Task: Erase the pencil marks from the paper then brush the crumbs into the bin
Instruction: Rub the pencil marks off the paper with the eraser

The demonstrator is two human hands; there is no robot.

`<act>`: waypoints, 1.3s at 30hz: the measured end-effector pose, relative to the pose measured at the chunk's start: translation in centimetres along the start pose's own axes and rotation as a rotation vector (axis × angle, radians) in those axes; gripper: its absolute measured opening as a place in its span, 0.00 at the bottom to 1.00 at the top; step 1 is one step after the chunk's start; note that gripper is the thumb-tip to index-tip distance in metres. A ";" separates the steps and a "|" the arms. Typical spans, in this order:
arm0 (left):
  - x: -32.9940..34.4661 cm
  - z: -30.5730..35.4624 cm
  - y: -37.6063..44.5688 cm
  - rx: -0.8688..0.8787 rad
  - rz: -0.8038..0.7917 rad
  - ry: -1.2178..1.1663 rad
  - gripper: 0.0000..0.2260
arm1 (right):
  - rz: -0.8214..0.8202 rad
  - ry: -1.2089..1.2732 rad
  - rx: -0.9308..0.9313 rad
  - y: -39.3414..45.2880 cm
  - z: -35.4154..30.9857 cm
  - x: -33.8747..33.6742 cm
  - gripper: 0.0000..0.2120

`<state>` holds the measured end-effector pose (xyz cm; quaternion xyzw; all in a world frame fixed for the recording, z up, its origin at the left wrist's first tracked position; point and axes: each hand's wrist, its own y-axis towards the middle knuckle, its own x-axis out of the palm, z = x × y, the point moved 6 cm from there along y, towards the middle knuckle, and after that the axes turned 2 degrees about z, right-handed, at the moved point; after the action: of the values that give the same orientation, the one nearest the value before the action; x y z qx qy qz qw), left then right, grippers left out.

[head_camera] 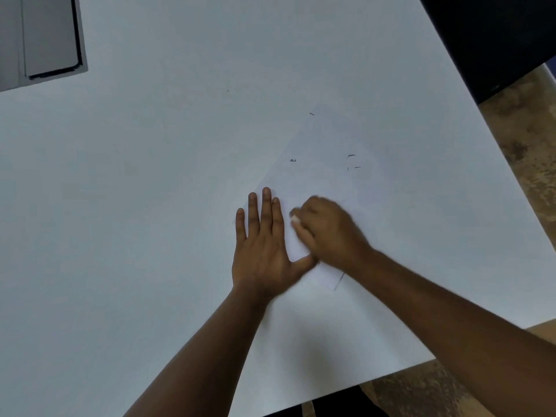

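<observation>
A white sheet of paper [325, 176] lies at an angle on the white table [135, 206], hard to tell from it. Dark eraser crumbs [350, 156] lie scattered on the sheet's upper part. My left hand [263, 245] lies flat with straight fingers, pressing the paper's left edge down. Just to its right, my right hand [326, 230] is blurred, its fingers curled round a small white eraser [295, 218] held against the paper. No pencil marks show clearly from here.
A grey flat device [39, 37] sits at the table's far left corner. A dark object [493, 40] stands past the table's right edge, over a brown mottled floor [523, 139]. The table's near edge runs diagonally at lower right.
</observation>
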<state>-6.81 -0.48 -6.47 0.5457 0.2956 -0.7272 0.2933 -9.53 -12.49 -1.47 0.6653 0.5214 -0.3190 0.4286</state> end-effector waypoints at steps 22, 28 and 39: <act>-0.2 0.1 0.1 -0.023 -0.055 0.014 0.53 | -0.032 -0.073 -0.128 5.9 3.8 0.7 0.06; -0.3 0.1 0.1 -0.031 -0.086 0.011 0.52 | 0.135 -0.202 0.155 9.2 10.4 -2.4 0.08; -0.5 -0.7 -1.8 -0.011 0.078 -0.093 0.43 | -0.042 0.269 0.177 5.4 3.7 -0.4 0.06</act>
<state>-7.56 1.30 -5.94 0.5206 0.2643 -0.7382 0.3379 -4.33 -16.44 -1.45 0.7263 0.5576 -0.2806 0.2880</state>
